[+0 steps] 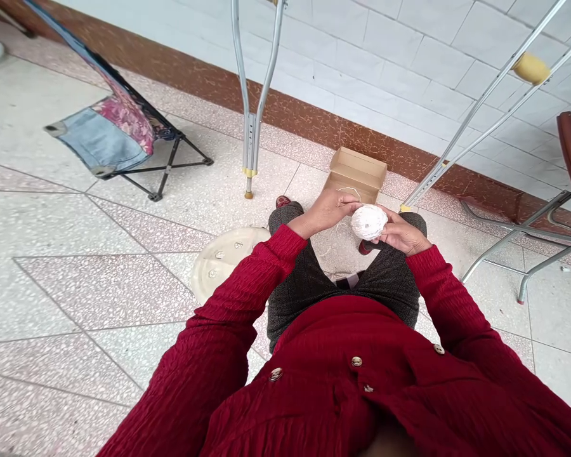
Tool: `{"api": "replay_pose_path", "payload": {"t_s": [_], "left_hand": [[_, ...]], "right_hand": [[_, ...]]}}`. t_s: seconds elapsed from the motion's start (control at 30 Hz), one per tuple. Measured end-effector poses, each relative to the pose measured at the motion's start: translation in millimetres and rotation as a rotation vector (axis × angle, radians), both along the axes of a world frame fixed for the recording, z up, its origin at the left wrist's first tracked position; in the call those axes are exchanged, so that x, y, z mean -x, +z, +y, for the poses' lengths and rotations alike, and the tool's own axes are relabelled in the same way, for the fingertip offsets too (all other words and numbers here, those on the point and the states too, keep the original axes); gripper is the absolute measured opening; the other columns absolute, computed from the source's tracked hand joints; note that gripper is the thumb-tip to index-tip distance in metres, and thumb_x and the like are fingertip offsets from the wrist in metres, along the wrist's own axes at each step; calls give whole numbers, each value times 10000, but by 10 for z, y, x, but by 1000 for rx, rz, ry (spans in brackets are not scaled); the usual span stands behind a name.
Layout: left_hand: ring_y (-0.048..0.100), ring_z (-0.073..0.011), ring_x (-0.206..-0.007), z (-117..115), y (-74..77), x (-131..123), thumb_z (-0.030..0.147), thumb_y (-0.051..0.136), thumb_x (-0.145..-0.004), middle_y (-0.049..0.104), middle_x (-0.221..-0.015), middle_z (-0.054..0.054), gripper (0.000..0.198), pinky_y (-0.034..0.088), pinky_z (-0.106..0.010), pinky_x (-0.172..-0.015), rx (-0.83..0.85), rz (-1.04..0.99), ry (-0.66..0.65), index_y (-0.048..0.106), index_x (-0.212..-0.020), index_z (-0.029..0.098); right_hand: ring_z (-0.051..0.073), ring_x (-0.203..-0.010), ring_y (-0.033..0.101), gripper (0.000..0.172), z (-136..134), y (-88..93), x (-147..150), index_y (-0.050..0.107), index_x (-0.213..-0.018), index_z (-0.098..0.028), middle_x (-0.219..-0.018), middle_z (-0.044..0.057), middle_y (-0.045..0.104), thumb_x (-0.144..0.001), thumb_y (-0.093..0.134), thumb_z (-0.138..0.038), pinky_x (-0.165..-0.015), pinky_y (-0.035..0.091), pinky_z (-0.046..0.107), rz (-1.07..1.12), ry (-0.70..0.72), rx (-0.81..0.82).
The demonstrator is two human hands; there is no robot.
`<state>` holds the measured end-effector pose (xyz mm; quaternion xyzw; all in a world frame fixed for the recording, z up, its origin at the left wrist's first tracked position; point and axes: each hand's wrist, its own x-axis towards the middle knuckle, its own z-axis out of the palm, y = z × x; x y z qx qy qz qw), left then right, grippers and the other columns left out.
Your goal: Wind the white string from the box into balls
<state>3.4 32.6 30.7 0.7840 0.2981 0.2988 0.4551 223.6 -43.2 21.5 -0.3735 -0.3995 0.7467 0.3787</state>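
Observation:
A white ball of string [368, 221] sits above my knees, held between both hands. My right hand [402, 233] cups it from the right and below, fingers wrapped round it. My left hand [330, 208] is at its left side, fingers pinched on a thin strand of string [349, 190] that loops up from the ball. More loose string hangs down between my knees. I am seated, in red sleeves and dark trousers.
An open cardboard box [356, 172] lies on the tiled floor ahead of my feet. A white round lid [219, 260] lies at my left. Crutches [252, 120] lean on the wall; a folding chair [118, 127] stands left, a metal-legged table [542, 235] right.

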Motion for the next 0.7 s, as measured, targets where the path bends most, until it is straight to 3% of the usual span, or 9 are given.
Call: {"api": "replay_pose_path", "payload": {"t_s": [0.2,0.37,0.53,0.7], "left_hand": [[551,-133,-677,-32,-253,-46,260,530,-916,640,-666,4,288,393,-242,-650,54,49,9,696,-714,140],[601,-136,-712,-146,-362,-79,290,530,-942,704,-734,-11,309,436,-252,-713,144,53,-75,722,-742,154],[647,-148,-788,-219,-299,-88,337,541,-941,740,-819,-29,302,459,-258,-761,233,10,-153,735,-806,149],[597,-127,-720,-190,-108,8,304,545,-922,703,-759,4,262,421,-247,-693,168,85,-203,741,-820,162]], "right_hand": [[150,-813,643,598,18,329,121,608,-1172,-274,-1085,-1,669,-619,807,-168,-631,596,259,-44,-179,-124],[188,-932,660,491,199,497,73,585,-1138,-274,-1143,13,659,-695,793,-313,-723,612,319,-231,-392,-309],[226,-935,638,557,434,424,69,532,-1068,-237,-1056,39,659,-625,831,-394,-807,567,398,-674,-605,-536],[240,-855,602,589,414,308,102,539,-1092,-224,-1023,56,642,-599,820,-380,-804,501,422,-1158,-444,-577]]}}
